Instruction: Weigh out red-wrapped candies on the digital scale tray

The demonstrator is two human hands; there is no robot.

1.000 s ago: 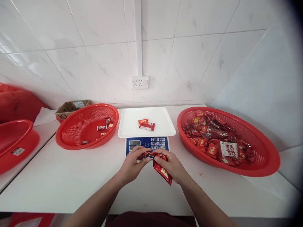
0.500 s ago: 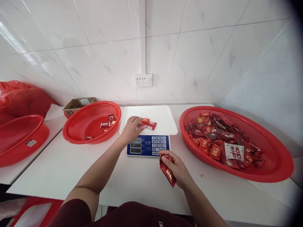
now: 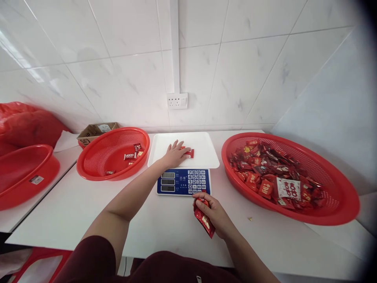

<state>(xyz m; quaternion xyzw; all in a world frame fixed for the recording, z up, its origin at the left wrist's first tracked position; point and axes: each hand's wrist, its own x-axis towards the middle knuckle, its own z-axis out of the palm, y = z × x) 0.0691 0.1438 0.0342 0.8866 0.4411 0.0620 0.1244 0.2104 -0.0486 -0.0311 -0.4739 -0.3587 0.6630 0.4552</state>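
My left hand lies over the white pan of a digital scale, fingers spread. It partly covers small red candy packets on the pan; whether the palm touches them I cannot tell. Below the keypad, my right hand is closed around red wrapped candies, one packet hanging down from the fingers. How many it holds is hidden.
At the right stands a large red basket heaped with wrapped candies. A red basket with several candies is left of the scale, beside a cardboard box. Another red basket and a red bag are farther left.
My left hand has moved right and its fingers have spread out over the packets on the pan. The right hand, with its candies, has shifted slightly left and down.
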